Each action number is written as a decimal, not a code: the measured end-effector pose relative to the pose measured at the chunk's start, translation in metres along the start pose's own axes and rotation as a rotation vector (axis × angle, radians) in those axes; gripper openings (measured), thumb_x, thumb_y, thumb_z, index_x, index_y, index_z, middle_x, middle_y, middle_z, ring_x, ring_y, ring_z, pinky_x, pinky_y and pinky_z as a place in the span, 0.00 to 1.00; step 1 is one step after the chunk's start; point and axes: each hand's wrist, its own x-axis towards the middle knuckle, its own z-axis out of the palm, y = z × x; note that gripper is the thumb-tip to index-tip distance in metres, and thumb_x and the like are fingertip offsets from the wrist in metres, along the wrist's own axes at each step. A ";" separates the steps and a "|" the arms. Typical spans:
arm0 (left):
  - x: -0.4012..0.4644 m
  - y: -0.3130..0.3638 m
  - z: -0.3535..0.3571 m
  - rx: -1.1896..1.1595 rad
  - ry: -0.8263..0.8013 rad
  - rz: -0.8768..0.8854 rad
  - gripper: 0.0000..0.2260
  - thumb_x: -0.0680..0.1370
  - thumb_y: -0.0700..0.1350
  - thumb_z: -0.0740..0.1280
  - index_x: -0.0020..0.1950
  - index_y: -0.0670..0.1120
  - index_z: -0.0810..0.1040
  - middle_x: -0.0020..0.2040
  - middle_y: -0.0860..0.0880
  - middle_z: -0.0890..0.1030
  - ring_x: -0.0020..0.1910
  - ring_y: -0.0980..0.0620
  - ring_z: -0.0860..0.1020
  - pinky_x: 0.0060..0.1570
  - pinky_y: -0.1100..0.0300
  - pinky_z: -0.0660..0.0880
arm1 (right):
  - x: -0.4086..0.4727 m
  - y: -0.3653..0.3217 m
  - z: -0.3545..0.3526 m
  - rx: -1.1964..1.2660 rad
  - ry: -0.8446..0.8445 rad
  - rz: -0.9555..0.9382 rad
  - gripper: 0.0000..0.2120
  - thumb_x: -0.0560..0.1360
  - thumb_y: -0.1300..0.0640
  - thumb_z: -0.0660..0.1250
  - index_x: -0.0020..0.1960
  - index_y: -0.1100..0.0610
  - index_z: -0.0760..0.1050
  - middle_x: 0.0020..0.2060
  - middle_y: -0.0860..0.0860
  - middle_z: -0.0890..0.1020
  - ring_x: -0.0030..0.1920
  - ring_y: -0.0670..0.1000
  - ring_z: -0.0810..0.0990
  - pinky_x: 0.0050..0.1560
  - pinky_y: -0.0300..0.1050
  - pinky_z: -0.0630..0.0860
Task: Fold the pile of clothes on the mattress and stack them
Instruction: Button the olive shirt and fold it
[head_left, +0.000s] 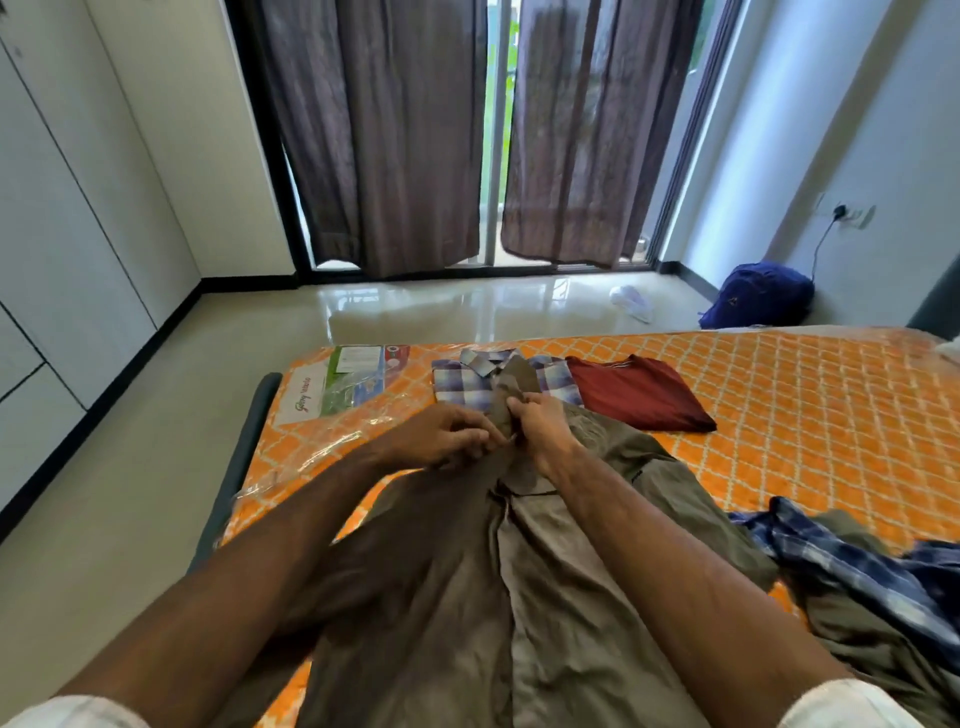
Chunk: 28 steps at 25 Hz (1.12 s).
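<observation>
Left hand (451, 435): fingers curled, pinching the olive shirt (519, 597) near its collar.
Right hand (540, 423): gripping the same collar, raised.
Olive shirt: spread near-centre on the mattress (805, 395).
Far: folded plaid shirt (462, 387), red shirt (641, 395) beside it.
Right near: unfolded pile (857, 582) at the edge.
Open room: bare mattress far right.

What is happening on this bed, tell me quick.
A person is folding laundry on the orange mattress. Both hands work at the collar of an olive shirt spread in front of them: the left hand and the right hand each pinch the fabric near the top. Beyond lie a folded plaid shirt and a folded red shirt, side by side. An unfolded heap with a blue checked garment waits at the right.
</observation>
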 end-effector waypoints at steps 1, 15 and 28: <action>0.002 0.013 -0.009 -0.033 0.038 -0.013 0.11 0.83 0.37 0.61 0.57 0.43 0.83 0.49 0.47 0.86 0.45 0.53 0.85 0.40 0.61 0.79 | -0.005 -0.016 -0.013 0.006 0.039 -0.036 0.10 0.83 0.62 0.61 0.47 0.61 0.80 0.40 0.57 0.83 0.42 0.55 0.82 0.40 0.47 0.80; 0.022 0.224 -0.052 0.153 0.503 0.342 0.24 0.70 0.61 0.75 0.59 0.48 0.82 0.54 0.53 0.83 0.54 0.56 0.81 0.59 0.53 0.77 | -0.182 -0.304 -0.129 -0.490 -0.403 -0.616 0.09 0.75 0.58 0.67 0.49 0.65 0.78 0.36 0.57 0.76 0.34 0.49 0.76 0.36 0.39 0.76; -0.009 0.347 -0.107 0.385 0.594 0.588 0.03 0.77 0.46 0.69 0.49 0.49 0.81 0.45 0.51 0.82 0.47 0.52 0.81 0.52 0.46 0.77 | -0.234 -0.313 -0.120 -0.906 -0.115 -1.066 0.17 0.71 0.43 0.78 0.53 0.53 0.81 0.43 0.47 0.85 0.45 0.43 0.82 0.48 0.41 0.76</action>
